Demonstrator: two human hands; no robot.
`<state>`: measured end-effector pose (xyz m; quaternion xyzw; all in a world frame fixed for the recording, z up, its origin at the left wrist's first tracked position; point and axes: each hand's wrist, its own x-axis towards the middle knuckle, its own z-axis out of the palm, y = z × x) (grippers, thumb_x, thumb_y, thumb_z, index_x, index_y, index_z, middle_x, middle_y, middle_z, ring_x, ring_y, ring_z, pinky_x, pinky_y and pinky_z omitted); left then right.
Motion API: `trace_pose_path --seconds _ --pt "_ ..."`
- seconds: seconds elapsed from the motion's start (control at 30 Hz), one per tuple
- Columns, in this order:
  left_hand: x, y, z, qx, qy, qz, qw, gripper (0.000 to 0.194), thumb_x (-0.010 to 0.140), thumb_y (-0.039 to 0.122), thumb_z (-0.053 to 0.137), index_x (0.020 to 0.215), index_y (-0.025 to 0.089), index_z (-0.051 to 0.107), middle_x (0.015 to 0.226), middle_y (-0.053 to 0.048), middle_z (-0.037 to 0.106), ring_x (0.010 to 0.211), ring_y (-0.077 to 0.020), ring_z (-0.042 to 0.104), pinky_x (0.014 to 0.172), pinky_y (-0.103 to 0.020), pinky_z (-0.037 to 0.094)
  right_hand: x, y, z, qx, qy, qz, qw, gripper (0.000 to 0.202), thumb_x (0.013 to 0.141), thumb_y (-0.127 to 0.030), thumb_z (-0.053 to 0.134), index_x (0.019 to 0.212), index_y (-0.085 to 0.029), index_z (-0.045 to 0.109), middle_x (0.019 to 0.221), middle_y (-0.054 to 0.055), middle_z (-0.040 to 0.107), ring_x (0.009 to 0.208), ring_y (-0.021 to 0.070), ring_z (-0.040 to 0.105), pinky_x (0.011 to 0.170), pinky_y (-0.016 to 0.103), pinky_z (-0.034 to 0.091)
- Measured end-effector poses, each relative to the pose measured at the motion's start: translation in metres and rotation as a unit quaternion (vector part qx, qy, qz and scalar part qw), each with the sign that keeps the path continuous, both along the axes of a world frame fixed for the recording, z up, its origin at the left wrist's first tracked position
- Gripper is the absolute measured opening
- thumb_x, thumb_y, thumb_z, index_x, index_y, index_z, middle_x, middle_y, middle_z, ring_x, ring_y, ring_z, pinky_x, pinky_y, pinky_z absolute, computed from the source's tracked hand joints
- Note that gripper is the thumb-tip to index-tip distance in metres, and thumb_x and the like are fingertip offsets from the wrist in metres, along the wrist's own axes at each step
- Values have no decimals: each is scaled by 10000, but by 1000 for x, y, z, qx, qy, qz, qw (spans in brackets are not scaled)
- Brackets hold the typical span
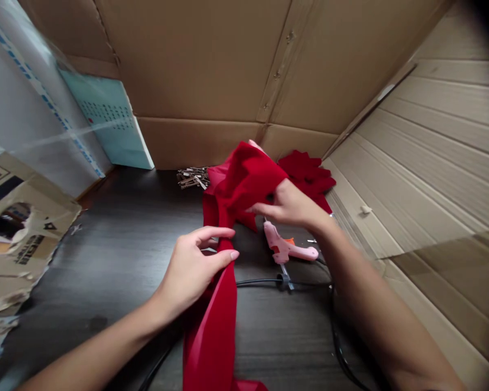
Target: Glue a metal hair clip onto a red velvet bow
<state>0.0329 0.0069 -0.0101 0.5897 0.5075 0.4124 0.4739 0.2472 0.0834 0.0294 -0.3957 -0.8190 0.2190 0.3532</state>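
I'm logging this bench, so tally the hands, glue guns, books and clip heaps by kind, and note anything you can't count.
Left hand and right hand: 2
Pink glue gun: 1
Light-blue book: 1
Metal clip heap: 1
Total: 5
Red cloth: overlapping, uncountable.

Overall: soft, moderate light — exact source can't tell
Dark wood-grain tabletop (142, 233): broad pale glare left of centre, much darker toward lower left
Long red fabric strip (214, 336): saturated, lighter sheen low down, folds shadowed higher up
Brown cardboard back panel (195, 65): fairly even light, low contrast
Ridged tan cardboard panel (436, 157): stretched, smeared toward right edge — black vignette in top corner
Bare right forearm (370, 293): soft, slightly blurred
Pale-blue printed booklet (100, 114): small print too soft to read
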Motion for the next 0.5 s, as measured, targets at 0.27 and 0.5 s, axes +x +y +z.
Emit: trace_pose_path --seconds 0.27,0.5 --pt "-25 12 19 249 20 231 940 414 719 289 770 1128 277 705 1268 -9 629 1077 -238 628 983 -377 497 83 42 -19 53 -260 -185 946 202 835 -164 597 1010 -155 697 1008 103 708 913 252 649 824 375 499" --pt "-33 21 27 190 -56 143 970 382 695 294 785 1070 248 726 1504 -14 383 1012 -264 672 843 -360 590 76 50 -44 8 -291 -109 950 345 797 -47 565 1094 -176 685 1104 90 695 991 220 631 863 300 479"
